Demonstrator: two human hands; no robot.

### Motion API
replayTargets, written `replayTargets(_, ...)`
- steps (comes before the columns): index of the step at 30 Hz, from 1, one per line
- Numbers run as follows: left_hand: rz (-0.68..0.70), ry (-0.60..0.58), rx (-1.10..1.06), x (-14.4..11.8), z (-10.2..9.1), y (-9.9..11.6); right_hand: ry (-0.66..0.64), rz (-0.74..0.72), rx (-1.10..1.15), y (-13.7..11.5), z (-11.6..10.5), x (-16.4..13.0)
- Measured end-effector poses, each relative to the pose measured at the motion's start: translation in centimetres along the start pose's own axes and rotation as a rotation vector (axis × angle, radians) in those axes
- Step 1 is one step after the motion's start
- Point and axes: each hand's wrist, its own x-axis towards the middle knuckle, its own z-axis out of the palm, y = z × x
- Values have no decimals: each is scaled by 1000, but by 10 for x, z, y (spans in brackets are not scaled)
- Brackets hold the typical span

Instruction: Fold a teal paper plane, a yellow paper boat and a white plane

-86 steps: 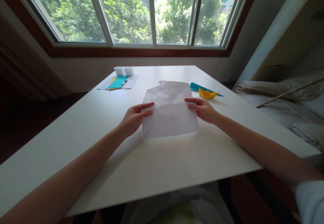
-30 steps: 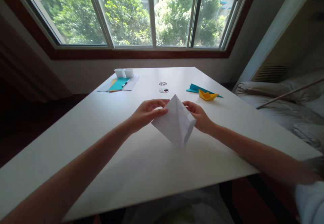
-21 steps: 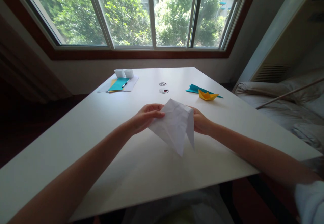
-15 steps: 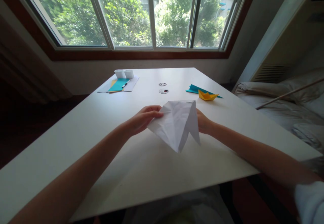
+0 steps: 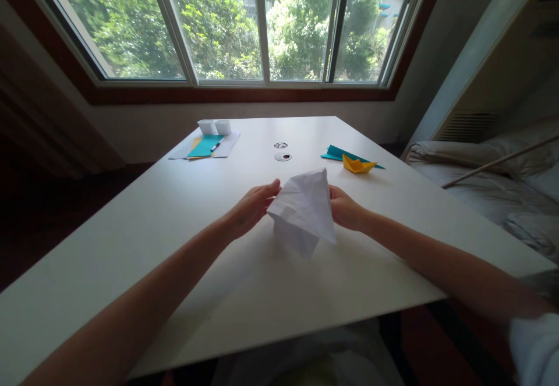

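Note:
A folded sheet of white paper, creased and with pointed corners, is held up above the near part of the white table. My right hand grips its right edge, with the fingertips partly hidden behind the paper. At the left edge is my left hand, thumb raised and fingers apart; some fingertips reach beside or behind the paper, and I cannot tell whether they touch it.
At the far right of the table, a yellow paper boat sits by a blue folded paper plane. Far left are coloured sheets, a pen and white box-like paper pieces. Round table inserts lie mid-table.
The white paper has turned, its lower flap now pointing differently. My left thumb has come off the paper and lifted. My right hand has shifted slightly left.

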Motion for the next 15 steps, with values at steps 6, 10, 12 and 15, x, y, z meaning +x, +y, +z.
replayTargets(6, 85, 25, 118, 3, -10, -10, 18, 33, -34, 4, -5, 1)
replayTargets(10, 114, 7, 200, 0, -8, -9, -11, 46, 11, 4, -6, -2)
replayTargets(12, 95, -36, 230, -1, -6, -8, -18, 70, 23, 4, -5, -4)
replayTargets(15, 71, -54, 194, 0, -4, -8, -24, 128, 10, 2, -2, -5)
